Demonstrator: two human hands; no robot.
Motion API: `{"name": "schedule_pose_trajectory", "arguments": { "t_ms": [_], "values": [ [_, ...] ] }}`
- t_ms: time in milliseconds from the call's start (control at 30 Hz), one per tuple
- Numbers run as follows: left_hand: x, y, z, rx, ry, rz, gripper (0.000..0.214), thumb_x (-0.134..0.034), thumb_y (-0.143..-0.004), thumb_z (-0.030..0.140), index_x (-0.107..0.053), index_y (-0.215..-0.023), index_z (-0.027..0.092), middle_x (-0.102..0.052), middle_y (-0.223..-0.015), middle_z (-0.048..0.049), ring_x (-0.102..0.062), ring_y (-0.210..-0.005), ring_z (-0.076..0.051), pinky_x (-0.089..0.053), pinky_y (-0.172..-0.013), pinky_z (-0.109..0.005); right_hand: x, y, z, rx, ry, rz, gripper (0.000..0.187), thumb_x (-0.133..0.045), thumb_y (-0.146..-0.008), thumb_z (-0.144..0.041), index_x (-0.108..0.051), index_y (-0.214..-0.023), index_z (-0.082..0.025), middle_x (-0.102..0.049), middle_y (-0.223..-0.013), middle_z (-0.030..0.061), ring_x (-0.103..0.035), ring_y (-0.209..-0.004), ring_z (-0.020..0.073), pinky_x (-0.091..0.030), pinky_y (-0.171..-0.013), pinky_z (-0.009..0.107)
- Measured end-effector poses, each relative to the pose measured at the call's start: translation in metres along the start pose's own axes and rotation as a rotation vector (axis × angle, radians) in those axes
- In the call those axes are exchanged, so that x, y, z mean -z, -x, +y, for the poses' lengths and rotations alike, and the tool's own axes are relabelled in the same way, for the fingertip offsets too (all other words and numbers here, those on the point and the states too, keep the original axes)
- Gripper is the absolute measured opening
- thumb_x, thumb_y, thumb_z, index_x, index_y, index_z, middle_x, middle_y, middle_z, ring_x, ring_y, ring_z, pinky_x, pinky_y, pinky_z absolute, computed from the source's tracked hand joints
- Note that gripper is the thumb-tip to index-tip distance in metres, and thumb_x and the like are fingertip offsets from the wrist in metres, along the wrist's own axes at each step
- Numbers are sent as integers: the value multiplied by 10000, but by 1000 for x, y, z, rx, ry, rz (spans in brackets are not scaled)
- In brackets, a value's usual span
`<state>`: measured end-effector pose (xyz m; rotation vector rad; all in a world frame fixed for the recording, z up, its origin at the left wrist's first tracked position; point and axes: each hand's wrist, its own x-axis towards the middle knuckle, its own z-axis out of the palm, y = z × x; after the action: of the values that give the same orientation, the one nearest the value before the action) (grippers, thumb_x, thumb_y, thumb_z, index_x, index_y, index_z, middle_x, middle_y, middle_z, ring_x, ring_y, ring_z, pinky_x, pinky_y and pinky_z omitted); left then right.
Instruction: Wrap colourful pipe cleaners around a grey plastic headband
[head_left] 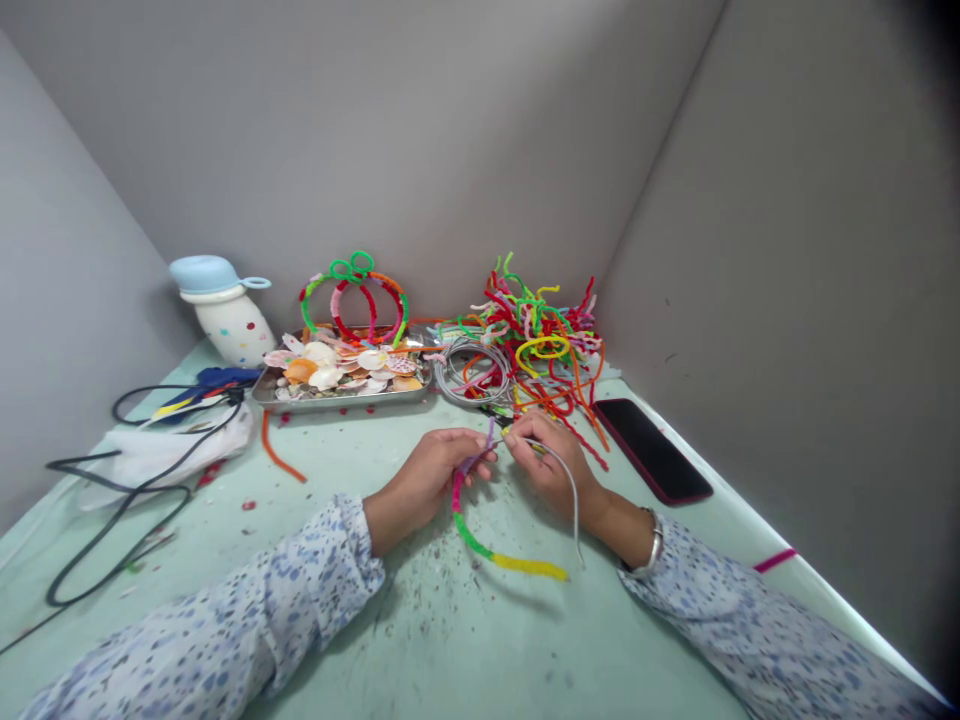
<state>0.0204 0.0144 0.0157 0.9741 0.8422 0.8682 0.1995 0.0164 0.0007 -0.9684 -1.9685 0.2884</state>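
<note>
My left hand (427, 475) pinches the upper end of a multicoloured pipe cleaner (480, 545), which runs from purple and pink down through green to yellow on the pale green table (450, 640). My right hand (551, 462) is closed on a thin grey wire (571, 500) that curves down past my wrist. Both hands meet fingertip to fingertip at the pipe cleaner's top end. Just behind them lies a tangled heap of pipe cleaners (536, 345) in red, green, yellow and orange.
A metal tray (337, 398) of seashells sits at the back, with a pipe-cleaner pumpkin shape (356, 300) behind it. A coil of grey wire (472, 372), a black phone (651, 448), a spotted white jar (225, 310), a blue glue gun (206, 385) and black cables (120, 510) lie around.
</note>
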Motion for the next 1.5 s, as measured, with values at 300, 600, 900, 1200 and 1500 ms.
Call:
{"name": "schedule_pose_trajectory", "arguments": {
  "t_ms": [300, 600, 900, 1200, 1500],
  "values": [
    [-1, 0, -2, -49, -62, 62, 101, -626, -717, 209, -642, -753, 115, -644, -672, -31, -550, -533, -75, -357, -481, -181, -1, -2, -1, -52, -55, -12, 133, -501, -878, -213, -519, -746, -201, -541, -721, 14, -514, -686, 156, -416, -659, 298],
    [-4, 1, 0, -112, -309, 135, 119, -603, -749, 239, -629, -765, 124, -618, -543, -14, -476, -455, -77, -368, -475, -189, -2, -2, 0, -85, -67, -26, 145, -510, -876, -226, -520, -735, -195, -540, -717, 10, -510, -675, 148, -409, -644, 285],
    [-7, 2, 3, -124, -349, 204, 128, -642, -717, 226, -653, -795, 126, -626, -556, -16, -520, -462, -93, -381, -452, -190, -2, -3, 0, -126, -48, -24, 163, -513, -872, -241, -522, -717, -194, -533, -687, 4, -492, -642, 146, -395, -611, 277],
    [-6, 4, 1, -196, -421, 207, 90, -624, -724, 217, -655, -754, 139, -607, -526, -1, -533, -470, -101, -394, -465, -194, -1, -4, -4, -193, -124, -61, 198, -503, -885, -265, -545, -709, -183, -541, -682, 0, -490, -638, 137, -393, -609, 265],
    [-8, 2, 2, -141, -349, 209, 147, -655, -715, 247, -664, -807, 133, -626, -549, -14, -533, -457, -106, -395, -446, -200, -2, -3, 3, -175, -82, -23, 185, -521, -872, -275, -542, -711, -186, -532, -671, -2, -490, -634, 140, -390, -594, 259]
  ]
}}
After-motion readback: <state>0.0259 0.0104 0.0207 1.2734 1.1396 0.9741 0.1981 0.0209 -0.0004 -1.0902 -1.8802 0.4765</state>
